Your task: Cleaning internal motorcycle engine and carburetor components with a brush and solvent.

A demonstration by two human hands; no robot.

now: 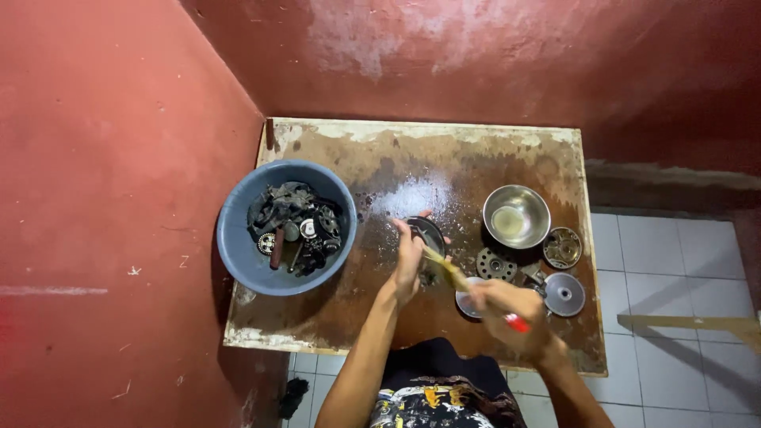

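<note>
Our own body, as seen from above. Two arms, bare from the elbows down: no sleeves, gloves, watch or rings that we can make out. Left hand (409,261) and right hand (507,311), both uncovered; the right is blurred. Torso at the lower edge of the view: a black garment (444,392) with a printed graphic in yellow, white and grey, its design too small to make out.

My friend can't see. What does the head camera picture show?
A person's left hand holds a round dark metal part while the right hand brushes it with a red-handled brush over a stained wooden table, between a blue plastic basin and a shiny steel bowl.
</note>
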